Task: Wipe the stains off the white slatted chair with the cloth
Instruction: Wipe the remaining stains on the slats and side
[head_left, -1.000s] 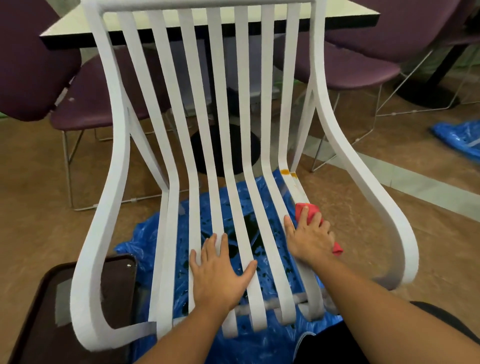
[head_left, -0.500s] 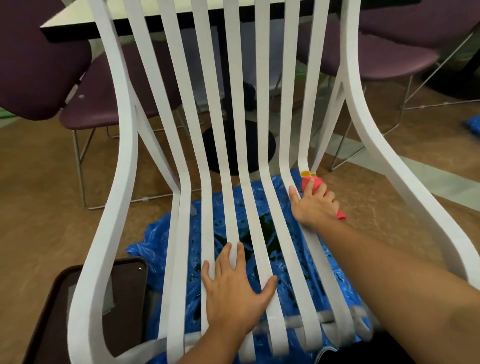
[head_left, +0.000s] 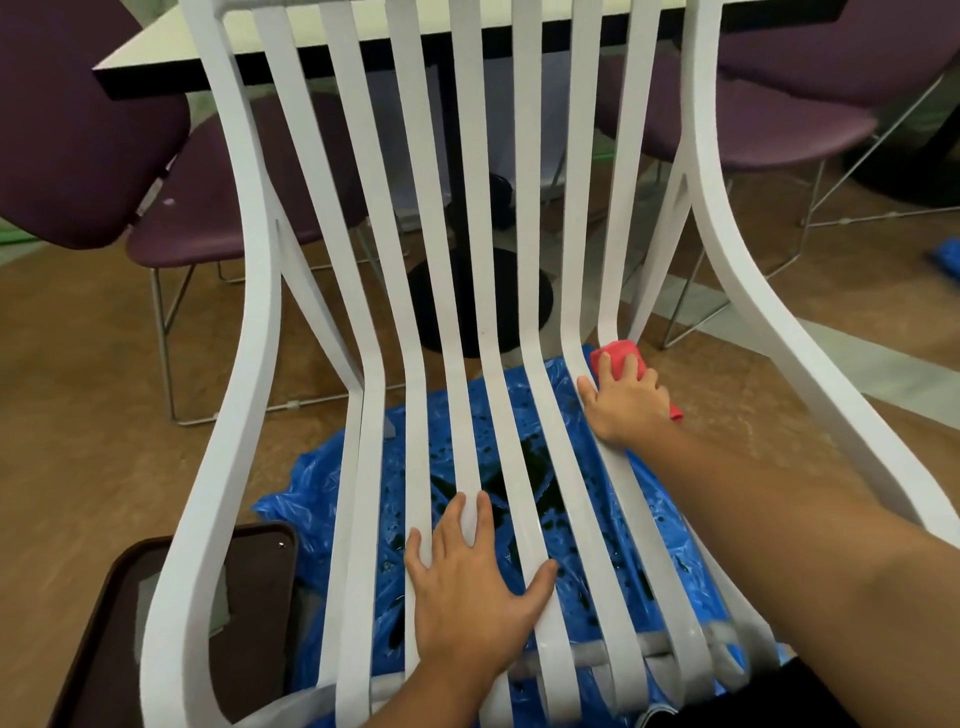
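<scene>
one slat in work | right hand (head_left: 626, 402): fingers (head_left: 605, 370) nearly straight, pressing red cloth (head_left: 615, 357) on white chair (head_left: 244, 291), rightmost slat (head_left: 609, 306), seat bend | left hand (head_left: 467, 592): flat, empty, bracing middle slats (head_left: 470, 364) | no stains showing; likely near completion

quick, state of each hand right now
Left hand: open, flat on the white chair seat slats.
Right hand: open, pressing the red cloth onto the rightmost slat.
</scene>
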